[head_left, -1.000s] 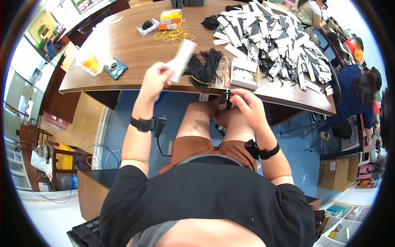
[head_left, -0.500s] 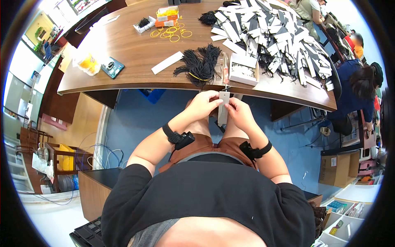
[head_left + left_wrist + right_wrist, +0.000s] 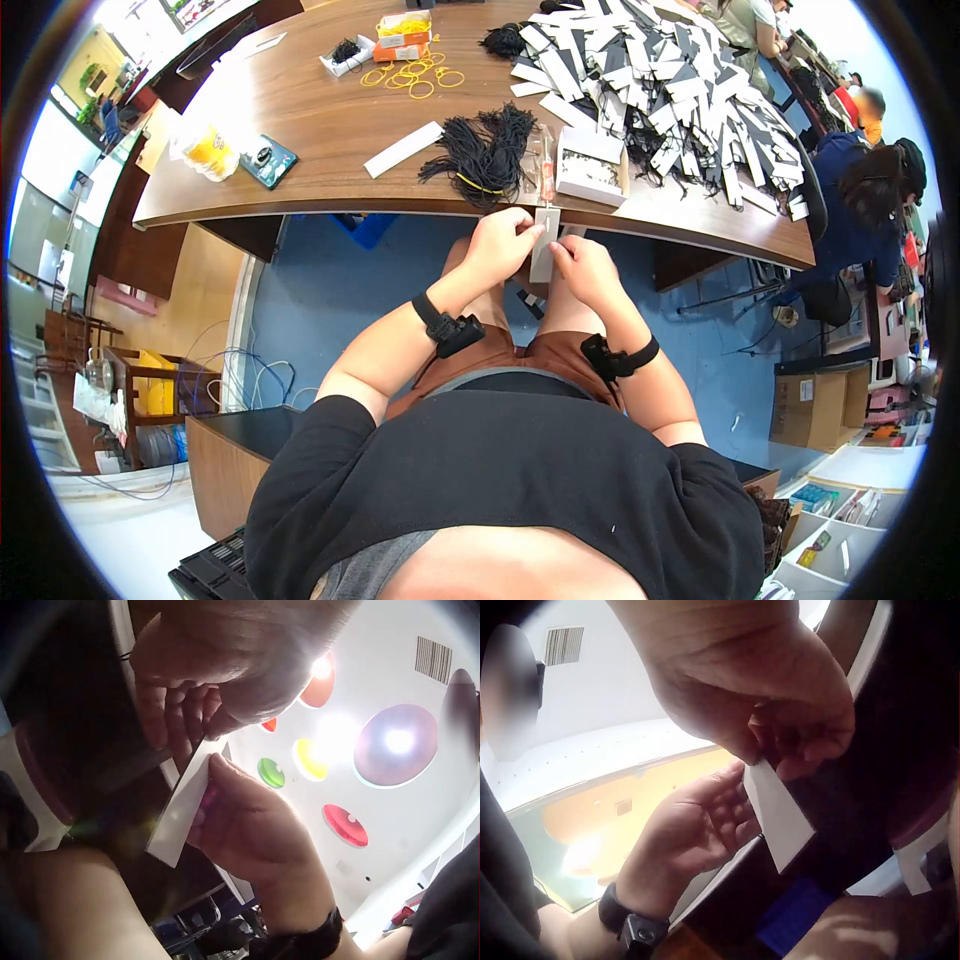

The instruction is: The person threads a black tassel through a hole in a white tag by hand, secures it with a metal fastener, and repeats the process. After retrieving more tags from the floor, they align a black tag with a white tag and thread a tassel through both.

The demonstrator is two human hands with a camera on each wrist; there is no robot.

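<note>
Between the thumbs and fingers of both hands, a pale flat strip point(image 3: 541, 262) hangs below the table's front edge, above the lap. My left hand point(image 3: 500, 246) pinches its left side near the top; my right hand point(image 3: 588, 270) pinches the right side. The left wrist view has the strip point(image 3: 180, 814) slanting down from the left hand point(image 3: 225, 664), with the right hand point(image 3: 259, 825) beside it. In the right wrist view, the right hand's point(image 3: 757, 690) fingertips grip the strip point(image 3: 778, 817) at its upper end, and the left hand point(image 3: 697, 825) touches it there.
On the table point(image 3: 300, 120) lie a black cord bundle point(image 3: 488, 150), a single white strip point(image 3: 403, 149), a red-handled tool point(image 3: 548, 180), an open box point(image 3: 592, 175), a large tag pile point(image 3: 660, 90), yellow bands point(image 3: 415, 76) and a phone point(image 3: 268, 162). People sit at the right.
My left hand has left the strip it held above the table, which now lies there, and has come right to the other hand. Both hands now hold another strip, slightly nearer the table edge.
</note>
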